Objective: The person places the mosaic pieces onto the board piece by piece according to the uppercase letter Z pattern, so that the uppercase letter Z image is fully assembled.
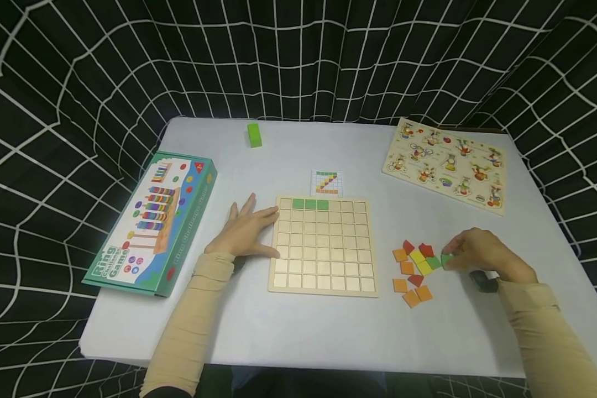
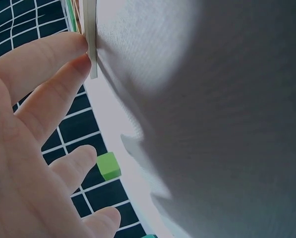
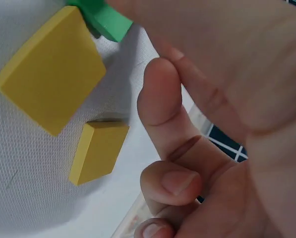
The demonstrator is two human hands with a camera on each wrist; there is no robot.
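Note:
The wooden grid board (image 1: 323, 295) lies mid-table, with several green tiles (image 1: 310, 204) in its top row. My left hand (image 1: 244, 232) is spread at its left side, with fingertips and thumb touching the frame; the left wrist view shows fingertips (image 2: 81, 42) against the board's edge (image 2: 91, 39). Right of the board, my right hand (image 1: 477, 255) pinches a green tile (image 1: 446, 261) at the edge of the loose pieces. The right wrist view has a green tile (image 3: 110, 21) at the thumb, partly hidden, near two yellow tiles (image 3: 56, 69).
Orange tiles (image 1: 400, 285), red pieces (image 1: 426, 251) and yellow tiles (image 1: 418, 256) lie loose. A pattern card (image 1: 326, 183) sits behind the board. A ring game box (image 1: 151, 221) is at left, a green block (image 1: 254, 135) at the back, a picture puzzle (image 1: 443, 193) at back right.

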